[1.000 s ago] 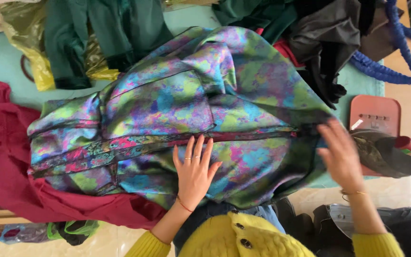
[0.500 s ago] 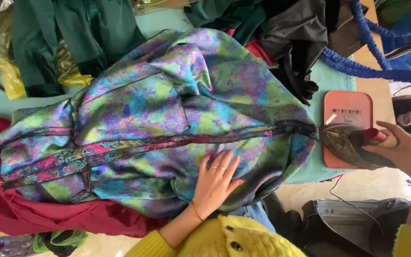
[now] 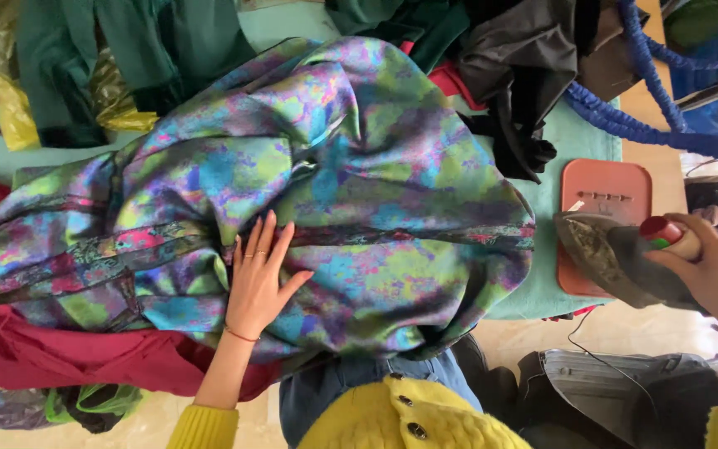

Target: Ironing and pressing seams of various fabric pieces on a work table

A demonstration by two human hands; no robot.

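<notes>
Hidden and cut-off parts around the ironing surface

The right hand [image 3: 712, 270] is covering the handle of the iron [image 3: 617, 258], and its wrist is running off the right edge. The multicoloured garment [image 3: 309, 191] is hiding most of the teal board cover [image 3: 579, 137]. The red cloth [image 3: 35, 349] is being cropped at the left edge.

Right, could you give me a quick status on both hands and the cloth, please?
Left hand flat on the multicoloured garment. Right hand gripping the iron over its orange rest. Dark clothes piled beyond.
</notes>
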